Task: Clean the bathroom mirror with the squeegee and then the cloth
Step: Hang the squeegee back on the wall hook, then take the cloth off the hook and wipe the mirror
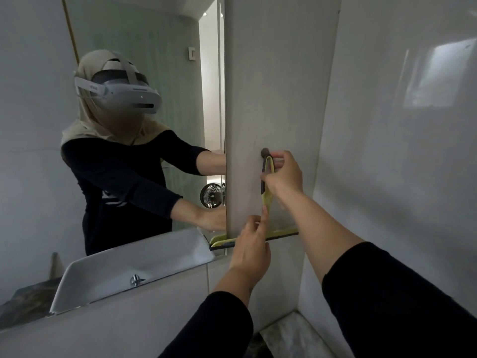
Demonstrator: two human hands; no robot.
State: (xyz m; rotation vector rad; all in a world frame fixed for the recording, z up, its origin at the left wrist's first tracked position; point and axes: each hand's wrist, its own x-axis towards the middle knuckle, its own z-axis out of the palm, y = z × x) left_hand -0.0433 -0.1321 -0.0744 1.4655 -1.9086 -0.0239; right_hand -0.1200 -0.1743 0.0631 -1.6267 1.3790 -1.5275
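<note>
A yellow-green squeegee (268, 200) hangs upright against the white wall panel, its handle loop at a dark hook (265, 152) and its blade (281, 234) at the bottom. My right hand (284, 177) grips the upper handle just below the hook. My left hand (251, 244) touches the lower handle and blade with a raised finger. The mirror (129, 125) fills the left, reflecting a person in a headset. No cloth is in view.
A white sink with a chrome tap (136, 280) shows in the mirror's lower part. White tiled walls (400, 177) stand to the right. A marbled ledge (291, 334) lies below. A small fan (210, 196) appears in the reflection.
</note>
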